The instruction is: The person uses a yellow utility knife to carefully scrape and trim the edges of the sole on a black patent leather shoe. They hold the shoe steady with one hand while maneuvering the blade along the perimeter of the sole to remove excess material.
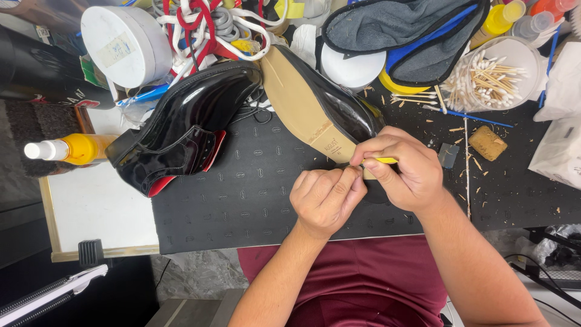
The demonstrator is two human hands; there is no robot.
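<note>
Gripping a yellow tool [385, 160], the right hand [400, 168] works the upturned shoe's [315, 109] heel; the left hand's [325, 197] fingers pinch there too.

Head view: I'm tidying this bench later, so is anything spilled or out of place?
Yes: pale shavings and loose cotton swabs lie scattered across the black mat beside the swab tub, right of the upturned shoe.

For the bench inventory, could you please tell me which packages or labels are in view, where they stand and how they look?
Round white tub, top left, pale rectangular label.
Yellow spray bottle, left edge, white cap.
Clear cup of cotton swabs, top right.
White packet, right edge.
</note>
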